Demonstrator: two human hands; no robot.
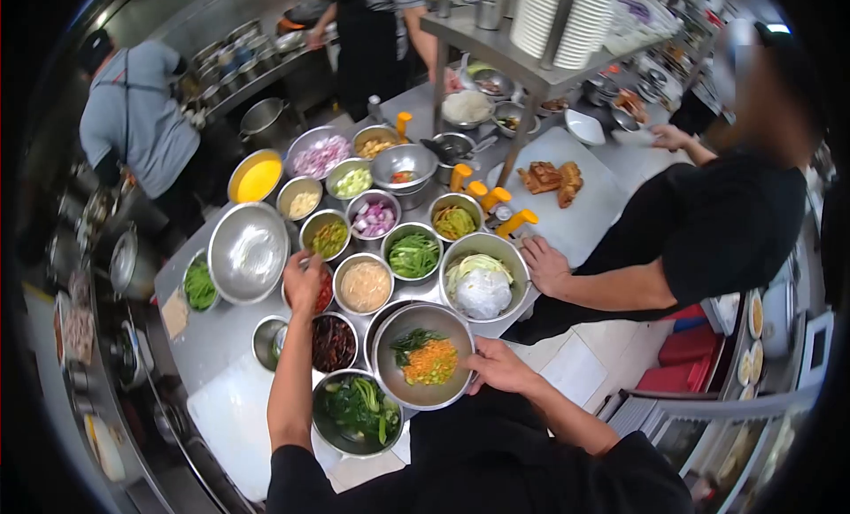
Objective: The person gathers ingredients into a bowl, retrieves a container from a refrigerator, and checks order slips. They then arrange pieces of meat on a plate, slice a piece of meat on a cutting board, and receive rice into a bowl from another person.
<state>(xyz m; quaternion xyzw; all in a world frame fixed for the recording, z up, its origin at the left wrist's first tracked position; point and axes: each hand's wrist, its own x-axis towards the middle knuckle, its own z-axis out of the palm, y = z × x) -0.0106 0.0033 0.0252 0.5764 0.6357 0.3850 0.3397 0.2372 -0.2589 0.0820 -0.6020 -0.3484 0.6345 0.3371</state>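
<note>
The right hand (498,365), at lower centre of the frame, clasped the rim of a round, shiny mixing bowl (447,328), thumb over the edge and fingers curled beneath. The bowl sat on the brushed steel counter (221,337), and inside it lay a heap of fine orange shreds (431,362) beside dark leafy herbs (409,340).

Left of centre, the left hand (305,282) dipped, fingers bunched downward, over a small steel bowl of glossy red pieces (328,294). The hand covered most of that bowl, and the fingertips were hidden, so whether they pinched anything could not be told.

Below it stood a bowl of wrinkled dried chillies (334,341) and, lower still, a bowl of wet green leaves (357,410). A large empty bowl (248,251) with a dull sheen sat to the left.

A co-worker's hand (544,266) rested flat on the counter right of centre, beside a bowl of pale shredded cabbage (478,268). The frame's dark round edge cut off the corners.
</note>
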